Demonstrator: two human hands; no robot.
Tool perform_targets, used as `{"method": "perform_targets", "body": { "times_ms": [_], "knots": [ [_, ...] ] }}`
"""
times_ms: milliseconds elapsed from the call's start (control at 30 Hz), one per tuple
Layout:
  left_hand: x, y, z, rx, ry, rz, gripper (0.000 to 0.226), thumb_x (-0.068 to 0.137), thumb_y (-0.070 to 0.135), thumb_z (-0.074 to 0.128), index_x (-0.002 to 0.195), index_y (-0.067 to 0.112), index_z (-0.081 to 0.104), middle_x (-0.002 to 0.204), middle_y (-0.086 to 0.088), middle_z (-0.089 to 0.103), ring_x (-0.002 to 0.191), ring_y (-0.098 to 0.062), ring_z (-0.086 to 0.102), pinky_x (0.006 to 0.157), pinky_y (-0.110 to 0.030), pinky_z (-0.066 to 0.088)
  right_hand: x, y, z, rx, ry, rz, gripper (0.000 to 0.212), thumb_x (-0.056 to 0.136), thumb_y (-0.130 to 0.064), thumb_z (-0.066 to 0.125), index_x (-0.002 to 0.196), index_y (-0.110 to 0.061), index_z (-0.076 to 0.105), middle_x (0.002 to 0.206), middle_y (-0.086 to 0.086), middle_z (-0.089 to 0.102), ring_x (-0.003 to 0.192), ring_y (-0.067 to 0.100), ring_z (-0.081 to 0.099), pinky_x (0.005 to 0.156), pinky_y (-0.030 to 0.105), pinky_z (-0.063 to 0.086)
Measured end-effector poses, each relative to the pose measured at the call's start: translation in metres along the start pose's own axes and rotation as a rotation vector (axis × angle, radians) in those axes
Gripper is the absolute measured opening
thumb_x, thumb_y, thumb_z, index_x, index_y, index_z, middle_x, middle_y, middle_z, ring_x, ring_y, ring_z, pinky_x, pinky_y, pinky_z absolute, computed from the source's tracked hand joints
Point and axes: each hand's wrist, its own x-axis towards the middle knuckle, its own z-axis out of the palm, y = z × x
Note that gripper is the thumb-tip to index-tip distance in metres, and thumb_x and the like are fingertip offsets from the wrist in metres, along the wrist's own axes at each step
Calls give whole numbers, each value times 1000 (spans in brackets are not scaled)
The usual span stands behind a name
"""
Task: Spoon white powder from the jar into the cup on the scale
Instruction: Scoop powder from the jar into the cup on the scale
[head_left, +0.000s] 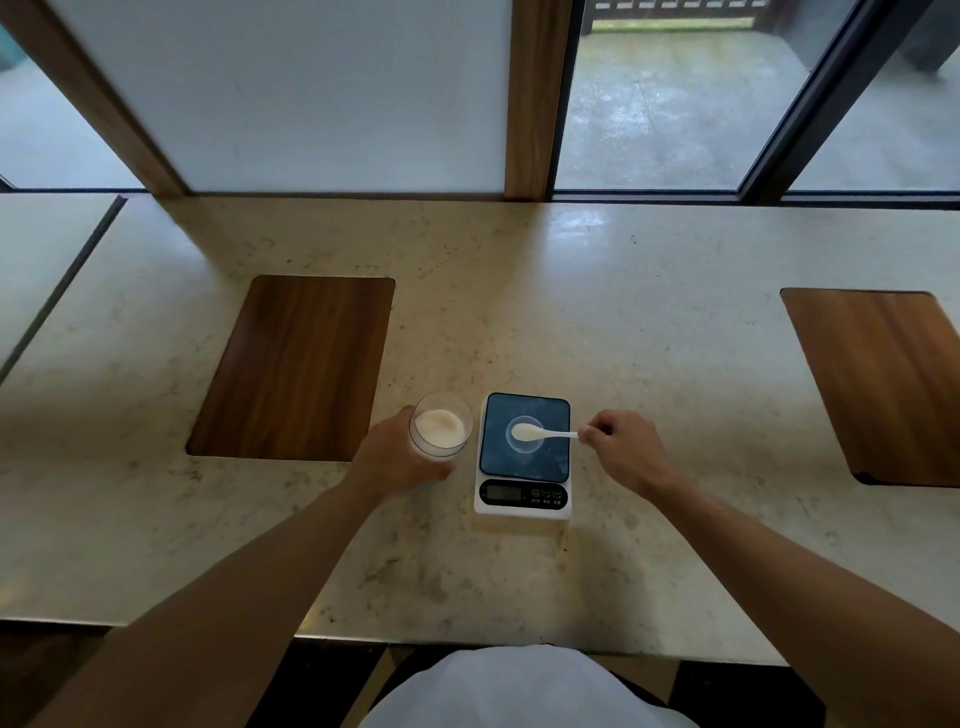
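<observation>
A clear jar (442, 426) with white powder inside stands on the counter just left of the scale, and my left hand (397, 457) is wrapped around its side. The white scale (523, 499) has a dark weighing plate. A small clear cup (524, 447) sits in the middle of that plate. My right hand (621, 449) pinches the handle of a white spoon (540, 432), whose bowl hovers over the cup's mouth. Whether the spoon bowl carries powder I cannot tell.
The pale stone counter (623, 322) has a wooden inlay (298, 366) to the left of the jar and another wooden inlay (883, 384) far right. Windows and a wooden post (535, 98) rise behind the counter's back edge. The front edge lies near my body.
</observation>
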Motion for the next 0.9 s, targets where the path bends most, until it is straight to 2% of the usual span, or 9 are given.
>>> {"method": "perform_targets", "body": {
  "times_ms": [367,900],
  "knots": [
    [-3,2,-2,-25,6,-4,85,62,41,92,136,20,54,126,0,68,113,-22,64,99,-42,53,0,-5,2,-54,8,-16,20,96,-21,59,91,-8,74,66,-6,60,58,8,53,51,19,33],
    [-3,8,-3,-35,-9,-11,83,64,37,91,136,19,54,126,-1,68,114,-23,64,100,-42,52,0,-7,3,-59,58,-53,19,94,-21,61,80,-13,70,63,-6,60,54,9,52,50,22,35]
  ]
}}
